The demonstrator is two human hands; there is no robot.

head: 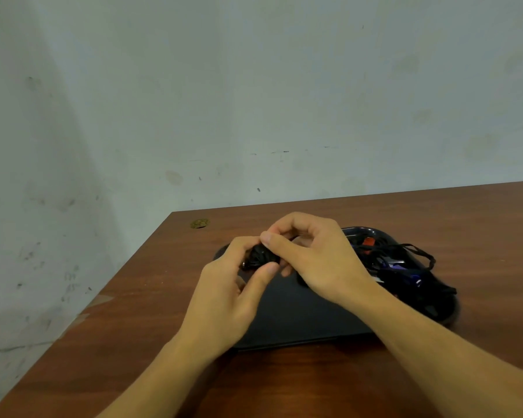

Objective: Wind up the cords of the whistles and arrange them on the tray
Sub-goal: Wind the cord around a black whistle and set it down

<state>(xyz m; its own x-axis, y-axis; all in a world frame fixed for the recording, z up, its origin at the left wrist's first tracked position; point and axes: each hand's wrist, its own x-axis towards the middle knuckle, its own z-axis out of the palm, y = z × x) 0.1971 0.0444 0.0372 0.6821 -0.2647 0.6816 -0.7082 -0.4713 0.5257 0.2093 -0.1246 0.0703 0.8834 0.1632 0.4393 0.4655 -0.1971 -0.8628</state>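
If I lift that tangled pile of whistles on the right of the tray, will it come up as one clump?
Probably. The pile looks knotted, so the cords should drag neighbours along. One cord loop hangs over the tray rim, so it seems floppy and may snag.

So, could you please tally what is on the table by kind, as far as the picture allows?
Tray: 1
Wound bundle, gripped by left hand and right hand: 1
Tangled pile of whistles and cords on the tray's right: 1; single whistles cannot be counted
Brass fitting: 1
Total: 4
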